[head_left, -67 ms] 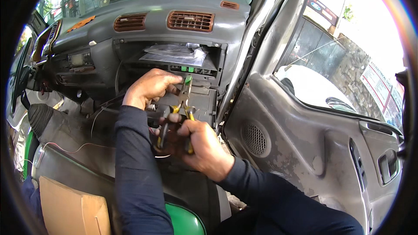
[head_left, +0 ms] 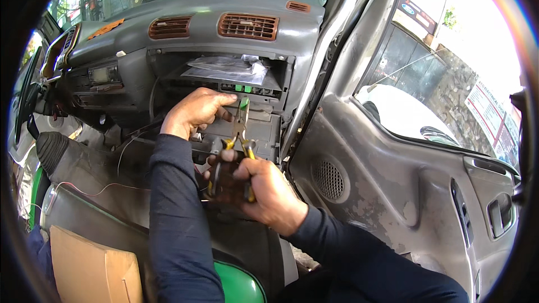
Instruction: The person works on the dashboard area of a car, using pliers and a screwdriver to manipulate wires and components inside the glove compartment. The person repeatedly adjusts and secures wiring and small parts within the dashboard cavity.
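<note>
My right hand point(head_left: 273, 193) is wrapped round the handles of a pair of pliers point(head_left: 240, 126) with yellow-and-dark grips. The jaws point up toward the dashboard, with a small green piece that looks like a fuse point(head_left: 245, 102) at their tip. Just left of the jaws is my left hand point(head_left: 193, 113). Its index finger reaches toward the green piece, the thumb stays apart below, and the other fingers are curled and partly hidden. Nothing shows in that hand. Behind the tip runs a fuse row point(head_left: 264, 92) with green fuses point(head_left: 240, 88), under the dashboard opening.
Clear plastic sheets point(head_left: 224, 70) lie on a shelf in the opening. A lowered grey panel point(head_left: 261, 113) sits below it. The car door point(head_left: 382, 191) stands at the right. At lower left are a cardboard box point(head_left: 84, 266) and a thin red wire point(head_left: 92, 195); a green rounded object point(head_left: 241, 286) is at the bottom.
My right hand and the pliers have shifted slightly to the right and down. The green piece stays at the jaw tip, and my left hand keeps nearly the same pose.
</note>
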{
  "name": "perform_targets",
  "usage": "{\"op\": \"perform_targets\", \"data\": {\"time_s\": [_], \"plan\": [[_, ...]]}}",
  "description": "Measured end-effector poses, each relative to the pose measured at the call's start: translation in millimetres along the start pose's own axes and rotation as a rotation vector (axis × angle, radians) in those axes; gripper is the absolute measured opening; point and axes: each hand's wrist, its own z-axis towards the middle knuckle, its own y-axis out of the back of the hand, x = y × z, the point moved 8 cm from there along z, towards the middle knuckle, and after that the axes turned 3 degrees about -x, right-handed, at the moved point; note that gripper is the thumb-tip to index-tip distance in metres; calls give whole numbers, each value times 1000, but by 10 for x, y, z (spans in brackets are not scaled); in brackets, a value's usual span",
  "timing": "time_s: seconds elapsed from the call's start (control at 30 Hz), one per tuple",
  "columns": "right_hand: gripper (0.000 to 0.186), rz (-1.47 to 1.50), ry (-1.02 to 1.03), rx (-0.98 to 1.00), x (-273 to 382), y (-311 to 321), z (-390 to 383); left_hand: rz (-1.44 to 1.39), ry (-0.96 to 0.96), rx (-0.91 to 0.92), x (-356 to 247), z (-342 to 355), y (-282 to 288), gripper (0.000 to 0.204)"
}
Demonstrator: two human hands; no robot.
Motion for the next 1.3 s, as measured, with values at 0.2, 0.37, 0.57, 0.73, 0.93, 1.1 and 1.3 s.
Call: {"op": "perform_targets", "data": {"time_s": [0.2, 0.37, 0.57, 0.73, 0.93, 1.1, 1.3], "plan": [[44, -303, -10, 32, 139, 164, -206, 2, -72, 89, -10, 68, -24, 33], [48, -503, 3, -3, 195, 295, -265, 154, -102, 66, 9, 92, 112, 27], [53, -1138, -12, 304, 171, 759, -762, -189, -163, -198, -12, -7, 675, 18], [48, -1609, -128, 283, -87, 1953, -478, -429, -245, -439, -181, -380, 1091, 15], [42, -2208, 141, 171, -428, 3066, 651, -674, -378, -353, -443, -781, 1255, 20], [51, -2519, -44, -59, -652, 3262, 902, -733, -447, -666, -356, -863, 1448, 14], [43, -2028, 15, -198, -334, 3383, 961, -890, -653, -732, -234, -955, 1664, 17]]}}
